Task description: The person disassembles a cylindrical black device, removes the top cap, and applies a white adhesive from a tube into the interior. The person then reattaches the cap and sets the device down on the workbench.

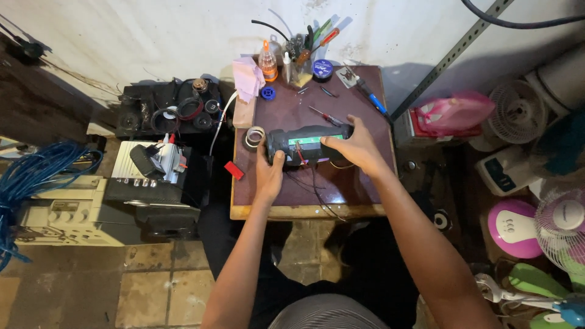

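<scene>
A dark, long electronic device (303,137) with an open side showing a green circuit board lies on a small brown wooden table (372,189). My left hand (269,172) grips its left end, thumb up against the casing. My right hand (355,148) rests over its right end with fingers curled on the top edge. Thin red and black wires (317,189) trail from the device toward the table's front edge.
A screwdriver (328,116), tape roll (254,136), glue bottle (267,63), tool cup (303,61) and pink cloth (248,78) sit at the table's back. Old electronics (152,183) and blue cable (36,176) crowd the floor left; fans (563,225) and a pink iron (454,113) stand right.
</scene>
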